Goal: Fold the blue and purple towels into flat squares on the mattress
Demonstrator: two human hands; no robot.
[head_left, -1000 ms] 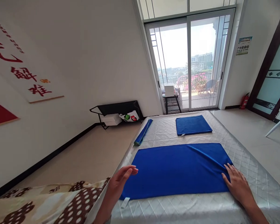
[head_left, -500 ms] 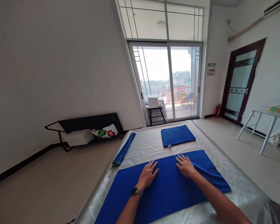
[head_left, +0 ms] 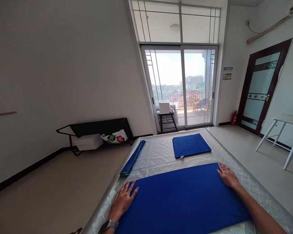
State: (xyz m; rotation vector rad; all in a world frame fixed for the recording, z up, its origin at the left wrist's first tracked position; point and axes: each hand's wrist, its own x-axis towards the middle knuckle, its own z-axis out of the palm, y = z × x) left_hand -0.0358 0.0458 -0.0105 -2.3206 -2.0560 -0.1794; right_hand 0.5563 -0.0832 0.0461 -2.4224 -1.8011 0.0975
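A blue towel [head_left: 183, 195] lies spread over the near part of a bed-like surface with a silvery quilted cover [head_left: 158, 156]. My left hand [head_left: 123, 199] rests flat on the towel's left edge, fingers spread, with a watch on the wrist. On the far right corner of the towel my right hand [head_left: 227, 175] lies flat with its fingers stretched out. Beyond the towel sits a folded blue cloth [head_left: 191, 145] with a small white tag. Further left, a narrow folded blue cloth [head_left: 133, 159] with a green edge lies along the cover's side.
By the left wall a black bench frame [head_left: 100, 128] holds white boxes [head_left: 86, 141] and a printed bag [head_left: 114, 137]. A dark stool [head_left: 168, 120] stands before the sliding glass door [head_left: 183, 87]. At right are a white table [head_left: 286, 121], a brown door [head_left: 263, 87] and a fire extinguisher [head_left: 233, 118].
My hands have slid apart from the towel's middle, the left to its left edge and the right to its far right corner. The wrinkles at the towel's right have flattened.
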